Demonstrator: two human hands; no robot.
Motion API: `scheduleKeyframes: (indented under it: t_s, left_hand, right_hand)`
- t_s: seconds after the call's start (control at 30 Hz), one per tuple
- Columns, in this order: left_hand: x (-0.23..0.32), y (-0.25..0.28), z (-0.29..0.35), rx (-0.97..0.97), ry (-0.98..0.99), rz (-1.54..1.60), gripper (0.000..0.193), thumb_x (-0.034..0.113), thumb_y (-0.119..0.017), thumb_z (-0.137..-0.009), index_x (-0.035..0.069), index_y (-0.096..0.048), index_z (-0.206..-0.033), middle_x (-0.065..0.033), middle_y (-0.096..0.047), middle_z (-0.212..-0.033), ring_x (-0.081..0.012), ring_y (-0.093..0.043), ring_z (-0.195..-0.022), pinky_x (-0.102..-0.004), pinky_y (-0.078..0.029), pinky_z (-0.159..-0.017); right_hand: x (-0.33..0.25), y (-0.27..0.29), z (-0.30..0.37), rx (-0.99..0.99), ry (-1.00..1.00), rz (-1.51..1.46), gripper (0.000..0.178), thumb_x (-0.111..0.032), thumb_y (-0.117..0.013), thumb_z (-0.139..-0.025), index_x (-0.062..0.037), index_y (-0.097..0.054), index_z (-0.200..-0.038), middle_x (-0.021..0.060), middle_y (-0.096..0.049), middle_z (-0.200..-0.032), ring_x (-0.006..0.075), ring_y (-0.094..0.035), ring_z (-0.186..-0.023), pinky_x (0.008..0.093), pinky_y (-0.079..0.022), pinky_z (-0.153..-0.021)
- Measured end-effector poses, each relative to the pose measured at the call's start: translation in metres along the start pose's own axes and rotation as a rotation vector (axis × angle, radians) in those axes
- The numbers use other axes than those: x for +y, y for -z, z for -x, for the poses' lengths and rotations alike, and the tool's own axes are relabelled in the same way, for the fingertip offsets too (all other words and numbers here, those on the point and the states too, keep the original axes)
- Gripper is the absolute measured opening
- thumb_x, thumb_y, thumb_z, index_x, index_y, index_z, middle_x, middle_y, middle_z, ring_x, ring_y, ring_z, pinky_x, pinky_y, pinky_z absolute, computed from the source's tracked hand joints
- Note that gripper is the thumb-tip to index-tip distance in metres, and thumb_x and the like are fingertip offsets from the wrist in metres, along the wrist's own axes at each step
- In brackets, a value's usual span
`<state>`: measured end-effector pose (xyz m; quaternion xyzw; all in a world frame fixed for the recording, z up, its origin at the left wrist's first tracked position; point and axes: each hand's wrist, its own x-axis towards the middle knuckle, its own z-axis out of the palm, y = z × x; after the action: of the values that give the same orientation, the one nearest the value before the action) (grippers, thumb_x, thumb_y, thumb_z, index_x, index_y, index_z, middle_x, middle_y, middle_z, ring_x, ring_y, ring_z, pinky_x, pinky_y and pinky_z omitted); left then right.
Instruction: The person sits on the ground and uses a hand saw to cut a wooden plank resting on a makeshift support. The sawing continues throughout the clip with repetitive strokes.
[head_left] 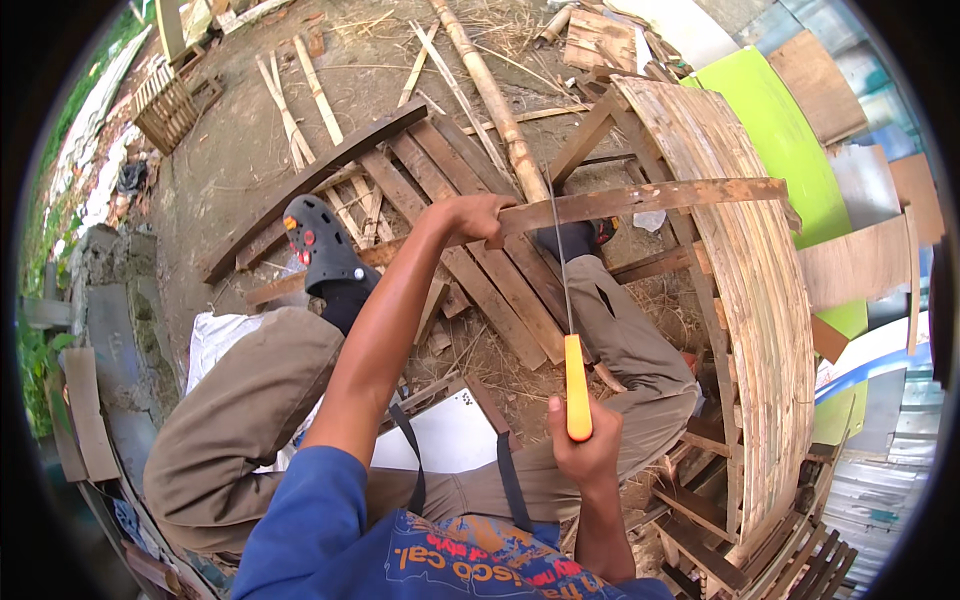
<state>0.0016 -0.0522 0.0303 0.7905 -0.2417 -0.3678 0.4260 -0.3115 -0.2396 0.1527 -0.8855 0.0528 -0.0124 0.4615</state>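
My right hand is closed round the yellow handle of a handsaw. The thin blade, seen nearly edge-on, points away from me and meets a long wooden plank. My left hand grips that plank just left of the blade, fingers wrapped over it. The plank runs crosswise over a stack of brown boards, and its right end lies over a slatted bamboo bench. Whether the blade has cut into the wood cannot be made out. My foot in a dark clog rests against the boards at the left.
A bamboo pole and split bamboo strips lie on the dirt beyond the boards. A lime-green panel and metal sheets stand at the right. A low block wall is on the left. A white board lies between my legs.
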Motion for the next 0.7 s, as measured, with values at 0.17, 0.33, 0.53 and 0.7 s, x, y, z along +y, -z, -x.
scheduleKeyframes:
  t_s: [0.17,0.33,0.53,0.7]
  left_hand:
    - [-0.028,0.020,-0.011,-0.057,0.003,0.061,0.071,0.012,-0.071,-0.061,0.004,-0.064,-0.131,-0.0074,-0.075,-0.102,-0.0213,-0.068,-0.093,-0.0331,-0.052,-0.082]
    - [0.004,0.011,0.011,0.226,-0.057,-0.240,0.065,0.035,-0.077,-0.068,0.004,-0.068,-0.124,-0.0162,-0.075,-0.107,-0.0325,-0.070,-0.099,-0.0415,-0.054,-0.087]
    - [0.003,-0.013,0.009,0.524,0.061,-0.412,0.064,0.059,-0.080,-0.068,0.013,-0.077,-0.113,-0.0210,-0.075,-0.095,-0.0391,-0.072,-0.090,-0.0470,-0.056,-0.084]
    - [-0.001,-0.012,0.011,0.508,-0.001,-0.374,0.052,0.055,-0.081,-0.073,0.012,-0.080,-0.102,-0.0183,-0.076,-0.087,-0.0365,-0.073,-0.084,-0.0458,-0.056,-0.078]
  right_hand:
    - [-0.018,-0.010,-0.017,0.047,-0.002,-0.065,0.028,-0.018,-0.071,-0.097,0.0014,-0.061,-0.079,0.0059,-0.053,-0.056,0.0091,-0.049,-0.054,0.0317,-0.041,-0.051]
    - [0.012,-0.024,-0.011,0.080,0.023,-0.107,0.029,-0.018,-0.072,-0.095,0.0012,-0.061,-0.077,0.0064,-0.053,-0.056,0.0096,-0.049,-0.052,0.0318,-0.040,-0.050]
    - [0.009,-0.019,-0.011,0.042,0.054,-0.003,0.020,-0.013,-0.070,-0.092,0.0007,-0.065,-0.079,0.0082,-0.057,-0.057,0.0137,-0.055,-0.051,0.0326,-0.043,-0.050]
    - [0.031,0.013,0.079,-0.009,0.068,0.132,0.011,-0.010,-0.072,-0.083,-0.0002,-0.069,-0.084,0.0125,-0.064,-0.064,0.0257,-0.068,-0.057,0.0334,-0.052,-0.056]
